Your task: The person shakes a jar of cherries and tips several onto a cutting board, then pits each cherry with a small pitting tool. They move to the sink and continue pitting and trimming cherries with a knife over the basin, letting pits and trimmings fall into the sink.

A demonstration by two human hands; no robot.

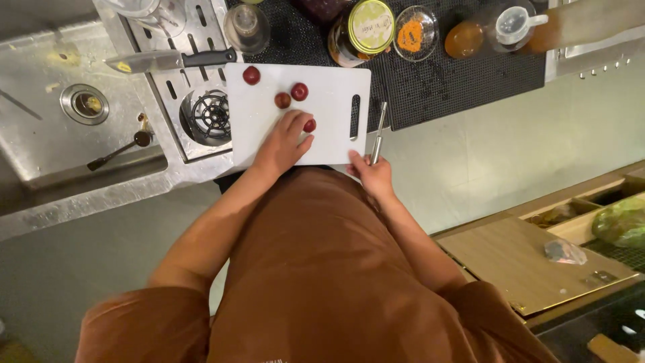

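Note:
A white cutting board (322, 87) lies on the counter with several small dark-red round fruits on it. My left hand (282, 142) rests on the board and its fingertips pinch one fruit (310, 125). Three more fruits (299, 91) lie loose further up the board. My right hand (373, 176) is at the board's right edge and grips a slim metal tool (379, 131) that points away from me.
A large knife (168, 60) lies on the slotted drain tray (201, 101) left of the board. A sink (84, 104) and a small ladle (121, 149) are further left. Jars, a bowl of orange powder (415, 33) and cups stand on a black mat behind.

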